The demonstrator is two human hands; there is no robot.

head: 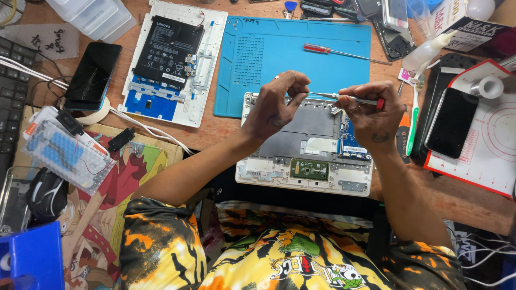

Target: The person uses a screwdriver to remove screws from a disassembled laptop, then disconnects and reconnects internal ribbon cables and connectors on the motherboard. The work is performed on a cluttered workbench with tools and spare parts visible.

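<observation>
Above the opened laptop (304, 145), your right hand (371, 115) pinches the screwdriver (344, 98) lying level, tip toward your left fingers (296, 86), pinched together.

The tip of the screwdriver (344, 98) is hidden inside the left hand (277, 107) grip, so whether those fingers pinch a screw is too small to tell. The right hand (371, 115) covers part of its handle and the open laptop (306, 156) corner beneath. Left of the grip, a keyboard (12, 107) is cut off by the frame edge. Right of it, the white mat (484, 145) runs out of frame.
</observation>
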